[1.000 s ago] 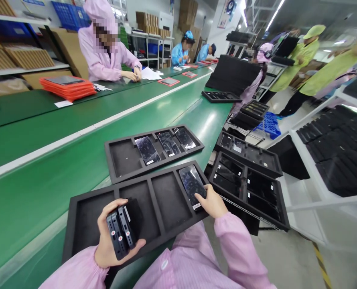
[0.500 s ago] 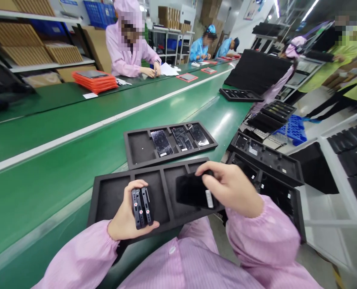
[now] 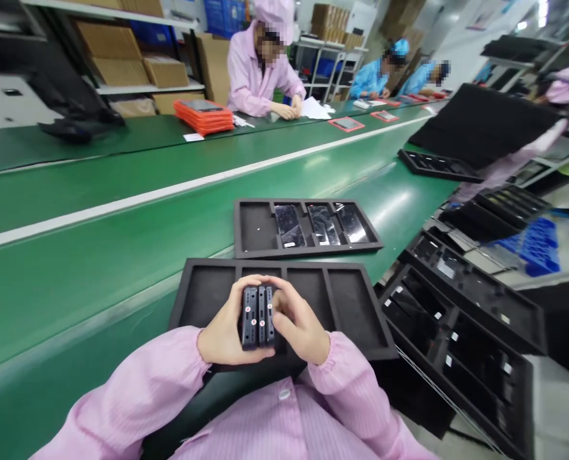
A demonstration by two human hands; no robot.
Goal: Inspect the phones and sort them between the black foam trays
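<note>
A stack of several dark phones (image 3: 257, 329) stands on edge, with ports and small round red-and-white stickers on the ends facing me. My left hand (image 3: 224, 326) is closed around the stack from the left, thumb beneath and fingers over the top. My right hand (image 3: 303, 322) grips the rightmost phone, its fingertips meeting the left ones at the top. Below both hands lies a black foam tray (image 3: 356, 300) divided into compartments, partly hidden by the hands. Behind it sits another black tray (image 3: 256, 230) with three glossy phones (image 3: 323, 225) and one bare compartment.
More black trays with phones (image 3: 476, 358) rest low at my right. A green conveyor table (image 3: 121, 255) runs across, with a stack of orange-red packs (image 3: 202, 118) at its far side. A person in pink (image 3: 263, 70) works opposite; others in blue sit farther along.
My right hand has lifted the phone from the tray's right side and brought it against the stack in my left hand. The view has turned, so the scene sits farther right.
</note>
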